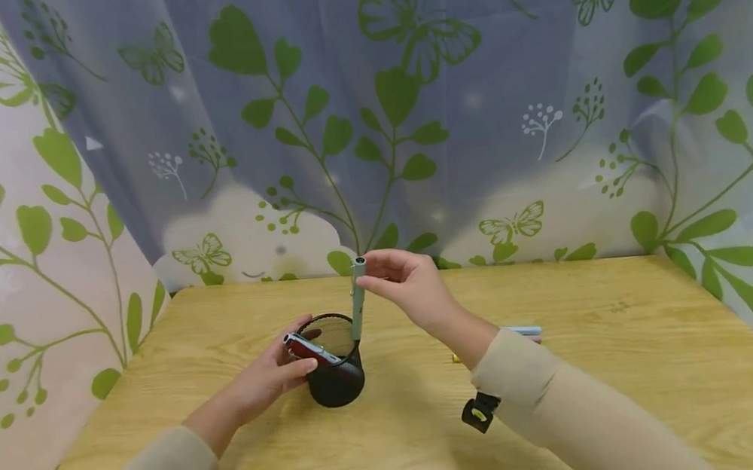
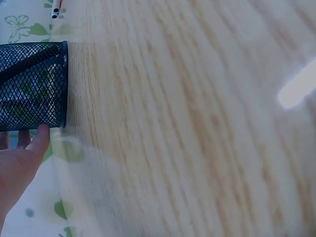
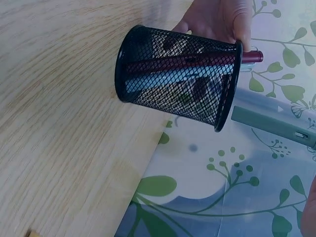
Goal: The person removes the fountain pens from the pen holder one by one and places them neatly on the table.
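Observation:
A black mesh pen holder (image 1: 336, 384) stands on the wooden table, and my left hand (image 1: 264, 378) grips it from the left side, thumb near the rim. Inside lean a dark red pen (image 3: 182, 63) and a light blue pen (image 3: 170, 79), their upper ends sticking out past the rim. Between thumb and fingertips my right hand (image 1: 405, 285) pinches a grey-green pen (image 1: 359, 305) by its upper part. This pen is nearly upright, its lower end at the right side of the holder's mouth. Only the left fingers (image 2: 38, 140) and part of that hand show in the left wrist view.
To the right on the table (image 1: 609, 386), a light blue pen (image 1: 523, 330) and a bit of something yellow (image 1: 456, 359) lie partly hidden behind my right wrist. A curtain (image 1: 506, 162) with leaves and butterflies hangs along the table's back edge.

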`<state>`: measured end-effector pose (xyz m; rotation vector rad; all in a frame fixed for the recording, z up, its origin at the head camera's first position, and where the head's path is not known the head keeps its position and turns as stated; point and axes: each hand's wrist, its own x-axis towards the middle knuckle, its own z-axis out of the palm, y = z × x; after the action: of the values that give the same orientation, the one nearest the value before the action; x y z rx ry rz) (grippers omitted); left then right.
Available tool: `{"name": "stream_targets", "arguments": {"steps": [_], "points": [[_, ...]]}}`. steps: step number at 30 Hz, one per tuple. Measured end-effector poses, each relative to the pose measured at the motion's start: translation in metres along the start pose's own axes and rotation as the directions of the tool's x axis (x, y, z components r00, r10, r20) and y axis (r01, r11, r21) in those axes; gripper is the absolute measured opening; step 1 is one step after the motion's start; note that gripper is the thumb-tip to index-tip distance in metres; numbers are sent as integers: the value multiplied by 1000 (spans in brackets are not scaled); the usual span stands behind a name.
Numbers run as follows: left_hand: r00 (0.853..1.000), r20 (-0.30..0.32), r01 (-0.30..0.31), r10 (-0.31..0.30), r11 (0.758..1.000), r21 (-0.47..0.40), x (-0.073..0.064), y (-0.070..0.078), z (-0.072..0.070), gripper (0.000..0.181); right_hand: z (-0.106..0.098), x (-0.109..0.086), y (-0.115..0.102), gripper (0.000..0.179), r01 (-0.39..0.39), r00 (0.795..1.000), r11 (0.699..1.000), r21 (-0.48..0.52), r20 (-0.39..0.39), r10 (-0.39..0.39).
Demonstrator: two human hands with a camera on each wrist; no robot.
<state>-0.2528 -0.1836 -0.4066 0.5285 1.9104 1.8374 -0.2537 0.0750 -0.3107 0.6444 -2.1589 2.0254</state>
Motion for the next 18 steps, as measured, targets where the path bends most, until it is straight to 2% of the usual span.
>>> {"name": "stream_targets", "arguments": {"steps": [13, 18], "points": [[1000, -8, -4, 4, 1000, 13, -2, -1, 0, 76, -22, -14, 9, 34, -107, 994, 989, -103, -25, 105], [1000, -12, 3, -3, 1000, 14, 0, -1, 1, 75, -30, -18, 10, 32, -116, 993, 985, -127, -28, 113]]}}
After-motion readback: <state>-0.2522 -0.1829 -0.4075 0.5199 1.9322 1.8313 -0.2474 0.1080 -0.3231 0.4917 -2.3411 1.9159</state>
